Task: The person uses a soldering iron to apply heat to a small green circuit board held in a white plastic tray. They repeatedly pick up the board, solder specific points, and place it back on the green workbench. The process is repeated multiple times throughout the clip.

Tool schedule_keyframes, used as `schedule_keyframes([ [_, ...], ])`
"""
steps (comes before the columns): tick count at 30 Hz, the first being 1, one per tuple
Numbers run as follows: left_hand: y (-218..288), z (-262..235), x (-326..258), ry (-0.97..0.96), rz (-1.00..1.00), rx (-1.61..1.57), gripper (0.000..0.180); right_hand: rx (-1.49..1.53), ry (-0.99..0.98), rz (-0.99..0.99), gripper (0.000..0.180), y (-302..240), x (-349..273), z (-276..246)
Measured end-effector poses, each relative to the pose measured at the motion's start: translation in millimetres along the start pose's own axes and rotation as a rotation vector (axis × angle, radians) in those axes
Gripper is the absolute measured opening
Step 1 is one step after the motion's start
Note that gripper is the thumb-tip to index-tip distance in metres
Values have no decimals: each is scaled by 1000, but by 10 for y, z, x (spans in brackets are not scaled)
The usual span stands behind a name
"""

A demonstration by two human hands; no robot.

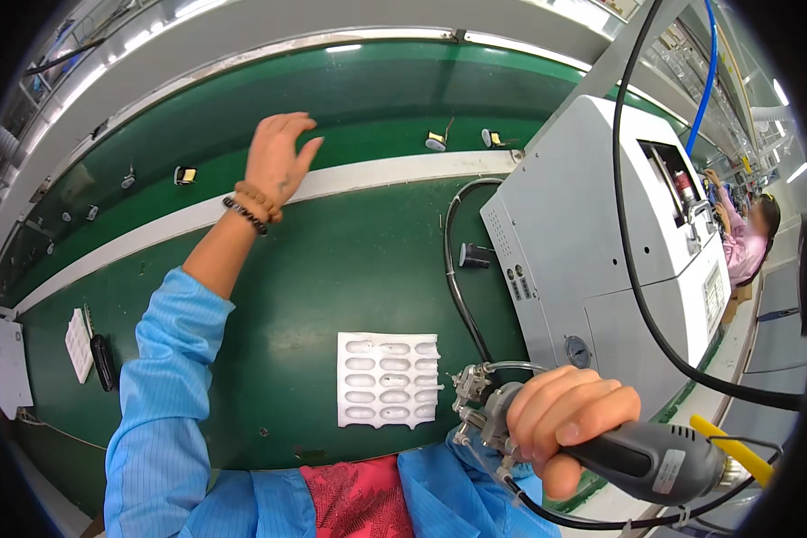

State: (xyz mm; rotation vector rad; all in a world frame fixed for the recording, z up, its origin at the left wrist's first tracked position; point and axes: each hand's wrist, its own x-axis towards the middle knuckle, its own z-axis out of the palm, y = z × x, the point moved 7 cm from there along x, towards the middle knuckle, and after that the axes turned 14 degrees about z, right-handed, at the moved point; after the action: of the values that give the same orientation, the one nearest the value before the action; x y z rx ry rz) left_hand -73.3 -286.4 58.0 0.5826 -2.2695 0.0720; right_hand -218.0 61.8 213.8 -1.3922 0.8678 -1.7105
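"What's biggest?"
"The smooth green tabletop (368, 242), then a grey metal box-shaped machine (556, 224) with a printed label (715, 296), beyond the right hand (572, 420)."
"And that hand?"
"Wrapped around a rounded dark tool (690, 453) with a pale sticker (668, 471)."
"Containers?"
"A white moulded tray (377, 388) of oval hollows, left of that hand."
"The left hand (280, 157)?"
"Empty, loosely spread; a small yellow-topped part (186, 176) lies to its left."

Bright workshop light under fisheye curvature.
White tubular lights (780, 91) glow at upper right; a small glare streak marks the glossy dark-green back panel (377, 85); the long flat white rail (386, 172) bows, and black vignetting swallows the corners.
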Motion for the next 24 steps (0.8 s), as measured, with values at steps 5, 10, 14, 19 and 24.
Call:
schedule_keyframes([
  [5,475,687,427,-68,121,-337,32,-142,-35,-8,39,13,54,2],
  [10,626,1275,705,-234,176,-417,36,-54,16,4,31,70,121,-63],
  [14,699,1656,819,-413,314,-334,36,-107,-37,-22,35,60,216,-3],
  [19,677,1634,802,-412,277,-353,23,-55,-10,-25,32,121,131,-85],
  [24,799,756,470,-138,115,-640,16,-142,-41,-83,41,95,96,-18],
])
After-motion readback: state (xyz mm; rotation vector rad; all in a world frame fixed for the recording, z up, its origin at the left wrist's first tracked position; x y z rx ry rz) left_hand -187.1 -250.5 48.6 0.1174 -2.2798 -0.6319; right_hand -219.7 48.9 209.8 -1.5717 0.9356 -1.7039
